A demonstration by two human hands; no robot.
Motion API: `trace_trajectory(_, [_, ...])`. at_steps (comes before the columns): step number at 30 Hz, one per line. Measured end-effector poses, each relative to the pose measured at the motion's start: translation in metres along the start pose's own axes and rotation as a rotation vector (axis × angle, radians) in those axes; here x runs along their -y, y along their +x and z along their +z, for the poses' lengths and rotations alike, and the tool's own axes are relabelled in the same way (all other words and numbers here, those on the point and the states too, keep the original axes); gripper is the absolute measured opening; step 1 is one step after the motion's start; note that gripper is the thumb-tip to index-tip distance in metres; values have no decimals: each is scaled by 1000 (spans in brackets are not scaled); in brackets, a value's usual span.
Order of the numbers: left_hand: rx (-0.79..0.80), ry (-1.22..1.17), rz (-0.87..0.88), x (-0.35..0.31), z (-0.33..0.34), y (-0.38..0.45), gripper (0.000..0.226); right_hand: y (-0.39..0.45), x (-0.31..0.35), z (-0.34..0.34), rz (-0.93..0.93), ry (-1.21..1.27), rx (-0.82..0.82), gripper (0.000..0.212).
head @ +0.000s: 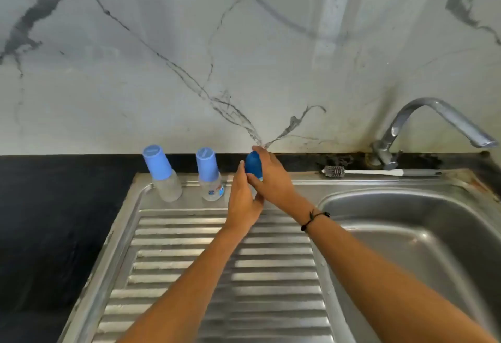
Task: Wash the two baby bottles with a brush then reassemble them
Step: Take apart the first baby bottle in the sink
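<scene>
Head view, mid-frame: a dark blue rounded plastic bottle (253, 163) is gripped by both hands, left hand (242, 199) and right hand (271, 177), beside two light-blue-capped clear baby bottles (210, 176).

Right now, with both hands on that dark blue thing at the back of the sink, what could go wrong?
1. Both hands, left hand and right hand, grip the dark blue bottle; it could slip from the fingers, or spill when it opens.
2. The two capped baby bottles stand upright just beside the left hand; a stray elbow or wrist might topple them.
3. The bottle brush lies on the narrow sink rim and could roll into the basin.
</scene>
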State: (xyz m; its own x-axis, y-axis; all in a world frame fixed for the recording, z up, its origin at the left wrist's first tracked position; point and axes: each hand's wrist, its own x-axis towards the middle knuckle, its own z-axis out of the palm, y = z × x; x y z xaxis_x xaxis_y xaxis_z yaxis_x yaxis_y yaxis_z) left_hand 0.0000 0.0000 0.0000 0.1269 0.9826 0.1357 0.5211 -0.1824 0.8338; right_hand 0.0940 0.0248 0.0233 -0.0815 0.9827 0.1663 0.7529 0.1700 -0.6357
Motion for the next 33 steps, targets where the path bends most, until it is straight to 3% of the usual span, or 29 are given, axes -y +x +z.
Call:
trace_trajectory(6, [-123,-42,75,4,16,3,78,-1,-7,-6,30,154,-186,49])
trace_trajectory(11, [-236,62,284,-13,15,-16,86,-37,11,-32,57,355,-340,46])
trace_trajectory(14, [-355,154,380,-44,12,-37,67,-73,26,-56,89,490,-413,40])
trace_trajectory(17, [-376,180,385,-75,13,-61,53,-111,35,-76,86,579,-457,38])
trace_trajectory(19, [-312,141,355,-93,15,-81,52,-137,36,-89,84,636,-478,37])
trace_trajectory(23, [-91,-33,128,-128,13,-119,46,-183,37,-107,94,711,-494,36])
trace_trajectory(29, [400,-341,-96,-143,19,-150,33,-237,25,-121,126,911,-464,34])
trace_trajectory(31, [464,-344,-115,-145,28,-159,28,-250,15,-125,126,1004,-429,35])
trace_trajectory(33, [411,-161,-44,-148,43,-165,32,-258,3,-130,160,1093,-375,36])
